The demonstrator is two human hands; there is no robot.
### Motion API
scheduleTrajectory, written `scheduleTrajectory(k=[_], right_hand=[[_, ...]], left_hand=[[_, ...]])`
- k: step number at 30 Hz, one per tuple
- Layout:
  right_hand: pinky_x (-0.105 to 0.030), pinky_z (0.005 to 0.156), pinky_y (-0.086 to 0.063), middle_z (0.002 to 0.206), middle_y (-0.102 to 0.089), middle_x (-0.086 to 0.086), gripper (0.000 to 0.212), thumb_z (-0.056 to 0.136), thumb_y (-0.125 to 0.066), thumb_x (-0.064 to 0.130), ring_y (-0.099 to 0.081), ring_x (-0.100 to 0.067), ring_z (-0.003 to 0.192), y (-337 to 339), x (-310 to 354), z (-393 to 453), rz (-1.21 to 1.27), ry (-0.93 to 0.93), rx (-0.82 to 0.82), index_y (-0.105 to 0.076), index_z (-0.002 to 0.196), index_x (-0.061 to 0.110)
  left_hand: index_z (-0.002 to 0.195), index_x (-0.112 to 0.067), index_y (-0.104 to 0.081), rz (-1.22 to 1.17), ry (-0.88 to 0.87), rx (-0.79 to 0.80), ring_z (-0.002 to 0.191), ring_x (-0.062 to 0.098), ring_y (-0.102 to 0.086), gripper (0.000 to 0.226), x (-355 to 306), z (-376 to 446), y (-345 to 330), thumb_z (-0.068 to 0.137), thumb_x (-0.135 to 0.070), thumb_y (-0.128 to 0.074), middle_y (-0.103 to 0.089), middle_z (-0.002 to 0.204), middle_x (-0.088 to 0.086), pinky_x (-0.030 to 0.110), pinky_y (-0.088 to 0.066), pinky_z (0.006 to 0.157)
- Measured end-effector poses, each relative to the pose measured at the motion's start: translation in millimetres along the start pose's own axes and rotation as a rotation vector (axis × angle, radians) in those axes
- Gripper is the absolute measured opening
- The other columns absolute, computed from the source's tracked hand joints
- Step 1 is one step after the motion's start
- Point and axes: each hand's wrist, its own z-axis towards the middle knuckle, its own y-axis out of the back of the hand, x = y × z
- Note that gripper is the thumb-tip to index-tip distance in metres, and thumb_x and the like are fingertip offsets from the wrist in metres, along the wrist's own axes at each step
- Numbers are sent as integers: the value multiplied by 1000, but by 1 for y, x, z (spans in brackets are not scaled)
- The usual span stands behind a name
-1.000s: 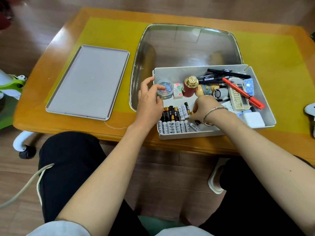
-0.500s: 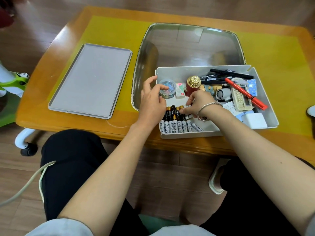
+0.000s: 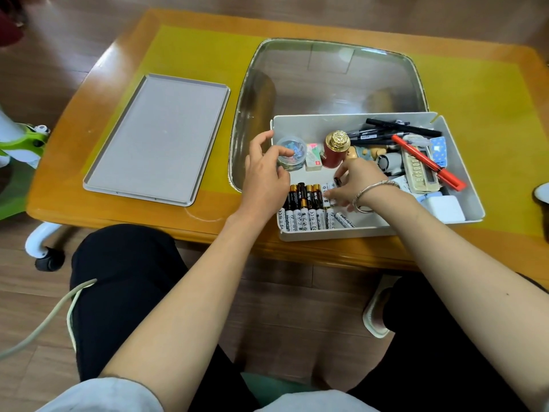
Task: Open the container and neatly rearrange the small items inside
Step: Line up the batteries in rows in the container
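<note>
The container (image 3: 371,230), a shallow white tray-like box, sits open on the near edge of the worktop (image 3: 133,215), with its flat lid (image 3: 157,138) laid well apart to the left. In the head view, its near-left corner holds batteries (image 3: 306,209) lined up in two rows, while the right side is a jumble: black pens (image 3: 401,127), an orange marker (image 3: 427,163), a calculator (image 3: 416,171) and a white charger block (image 3: 444,208). The left hand (image 3: 267,176) hovers over the left wall, fingers loosely spread and holding nothing, its fingertips near a round clear tub of clips (image 3: 292,153). The right hand (image 3: 356,182) pinches a small battery at the end of the upper row, beside a red bottle with a gold cap (image 3: 335,151). The step in hand looks like finishing the battery rows; next, that battery needs setting parallel to its neighbours, and then the cluttered right side calls for sorting.
</note>
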Motion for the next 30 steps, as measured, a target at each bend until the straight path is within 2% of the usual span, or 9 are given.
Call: scheduleTrajectory(k=[4,6,8,10,12,14,18,26,30], right_hand=[[-35,59,-59,65,-69,-9,26,71,-80,25,-67,-23,56,8,1,-12,-125,-33,170,-63,81,7],[-32,63,-57,71,-67,-7,29,69,-80,26,-66,-22,64,5,1,-16,-264,-53,265,-63,85,9],[-27,64,-51,82,-65,-6,32,69,-78,19,-62,-24,74,-1,0,-18,-355,-47,257,-62,94,7],[-29,70,-50,93,-61,-8,49,67,-80,21,-60,-27,85,-5,-3,-18,-312,-50,223,-55,107,5],[-32,79,-51,106,-60,-8,71,64,-84,29,-60,-28,96,-4,-2,-19,-203,-70,209,-45,121,12],[-34,81,-52,113,-62,-7,80,65,-83,28,-62,-28,98,-2,-1,-19,-139,-69,238,-40,131,15],[-43,86,-54,116,-61,-10,77,68,-82,18,-63,-30,99,-1,1,-21,-75,-60,266,-41,133,14],[-36,86,-52,106,-66,-5,65,69,-81,20,-62,-24,96,3,1,-27,-110,-20,253,-49,125,11],[-41,85,-54,101,-66,-7,71,68,-81,13,-64,-26,92,2,1,-26,-17,-26,205,-44,129,11]], left_hand=[[106,-14,-63,8,-2,-3,136,18,-28,27,0,0,0,88,4,-53,-30,148,2,30,-38,106],[106,-14,-63,7,0,-4,137,18,-28,27,0,0,0,88,4,-54,-30,148,2,29,-38,106],[107,-14,-63,8,2,-1,136,18,-28,27,-1,-1,0,88,3,-54,-29,148,2,30,-39,106],[108,-13,-63,12,0,4,136,18,-28,27,-1,-1,1,88,3,-54,-29,148,2,30,-39,107],[108,-13,-63,16,0,4,136,19,-29,27,-1,0,1,88,3,-54,-29,148,2,30,-39,106],[107,-13,-63,19,0,4,135,19,-29,27,-2,0,1,88,3,-54,-30,148,3,29,-38,105],[107,-13,-63,18,6,2,136,19,-29,26,-2,0,1,88,3,-54,-30,148,3,30,-38,105],[105,-14,-63,18,0,-6,136,18,-29,24,-1,0,0,88,2,-55,-30,148,2,29,-38,105],[104,-13,-63,15,-4,-4,137,18,-28,25,-1,0,1,89,4,-53,-30,148,2,28,-36,106]])
